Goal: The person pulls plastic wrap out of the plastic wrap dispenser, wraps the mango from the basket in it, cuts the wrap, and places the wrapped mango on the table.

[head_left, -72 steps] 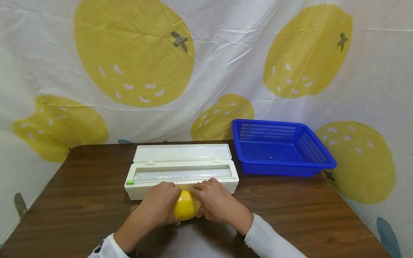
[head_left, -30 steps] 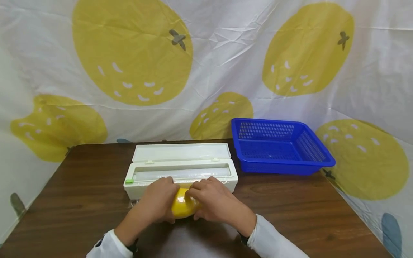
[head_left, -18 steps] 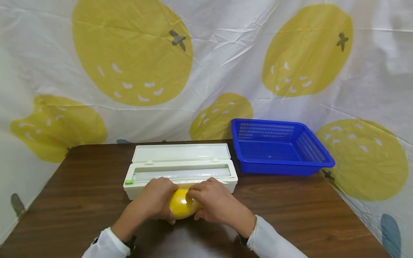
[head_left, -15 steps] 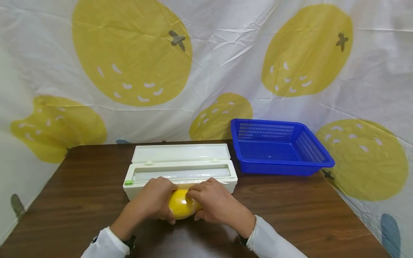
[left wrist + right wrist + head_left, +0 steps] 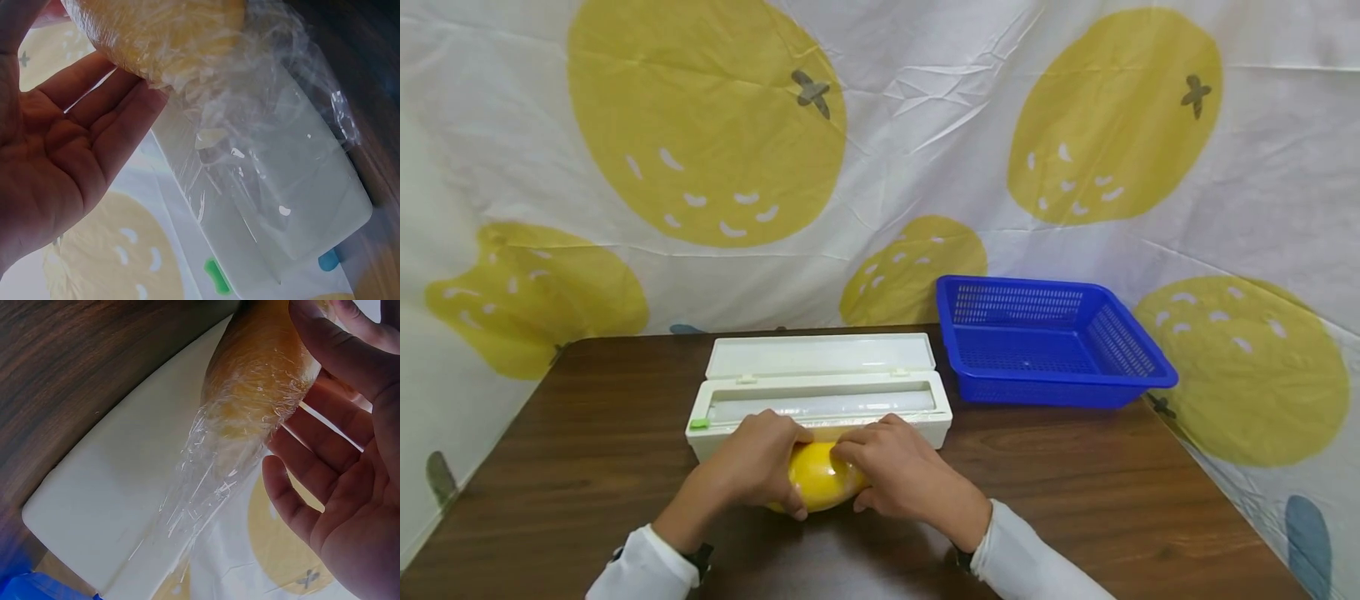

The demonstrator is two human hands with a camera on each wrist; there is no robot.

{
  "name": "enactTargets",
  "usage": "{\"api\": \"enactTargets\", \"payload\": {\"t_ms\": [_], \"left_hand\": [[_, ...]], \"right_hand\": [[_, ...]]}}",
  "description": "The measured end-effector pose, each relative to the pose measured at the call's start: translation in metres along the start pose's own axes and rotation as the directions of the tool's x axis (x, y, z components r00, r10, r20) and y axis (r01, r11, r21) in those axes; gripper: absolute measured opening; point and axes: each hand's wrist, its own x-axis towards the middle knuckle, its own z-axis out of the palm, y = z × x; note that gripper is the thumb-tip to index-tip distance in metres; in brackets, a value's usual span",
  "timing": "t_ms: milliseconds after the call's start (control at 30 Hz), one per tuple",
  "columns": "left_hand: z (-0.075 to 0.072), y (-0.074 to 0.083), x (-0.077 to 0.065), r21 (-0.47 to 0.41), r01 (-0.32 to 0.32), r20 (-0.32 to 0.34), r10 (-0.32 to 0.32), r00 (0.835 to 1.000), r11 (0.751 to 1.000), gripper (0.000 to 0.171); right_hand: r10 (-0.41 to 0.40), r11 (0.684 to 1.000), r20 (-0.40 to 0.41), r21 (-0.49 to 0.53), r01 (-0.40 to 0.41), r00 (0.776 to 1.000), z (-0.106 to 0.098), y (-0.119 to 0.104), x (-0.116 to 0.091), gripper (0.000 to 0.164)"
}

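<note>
Both hands hold a smooth, yellow, oval fruit-like thing [image 5: 822,477] wrapped in clear cling film [image 5: 219,462]. My left hand [image 5: 758,460] grips its left end, thumb at the near side and fingers over the far side. My right hand [image 5: 901,471] grips the right end, its fingers curled over the top and its thumb low. Loose film trails off both ends in the wrist views. Just behind the hands stands a white cling film dispenser [image 5: 718,446], lid raised, with a film roll [image 5: 835,404] in its slot and a green slider [image 5: 700,423] at its left.
A blue perforated plastic basket [image 5: 1052,392] stands at the back right, near the dispenser's right end. Everything rests on a dark wooden table [image 5: 587,467]. A white cloth with printed yellow fruit [image 5: 707,125] hangs right behind the table.
My left hand has shifted slightly left and more of the yellow thing shows between the hands, turned a little. My right hand has barely moved, its fingers now further over the top.
</note>
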Motion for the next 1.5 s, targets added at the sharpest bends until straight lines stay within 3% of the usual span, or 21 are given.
{"api": "enactTargets", "payload": {"t_ms": [700, 833, 1000, 1367, 1500], "left_hand": [[0.0, -0.02, 0.0, -0.127, -0.028, 0.068, 0.037, 0.997, 0.991, 0.07], [-0.001, -0.025, -0.001, -0.217, -0.027, 0.095, 0.049, 0.994, 0.976, 0.07], [-0.002, -0.031, -0.004, -0.318, -0.062, 0.133, 0.109, 0.985, 0.946, 0.067], [-0.003, -0.033, -0.003, -0.35, -0.079, 0.178, 0.149, 0.973, 0.933, 0.059], [-0.003, -0.028, -0.002, -0.331, -0.088, 0.169, 0.151, 0.974, 0.939, 0.053]], "right_hand": [[0.004, 1.0, 0.007, 0.023, -0.004, 1.0, 0.005, 0.002, 0.002, 0.055], [0.005, 0.998, 0.024, 0.061, -0.006, 1.0, 0.005, 0.002, 0.003, 0.053], [0.016, 0.991, 0.049, 0.129, -0.022, 0.999, 0.004, 0.004, 0.003, 0.053], [0.036, 0.987, 0.065, 0.152, -0.045, 0.997, 0.004, 0.005, 0.002, 0.053], [0.058, 0.986, 0.072, 0.153, -0.068, 0.996, 0.003, 0.005, 0.0, 0.053]]}}
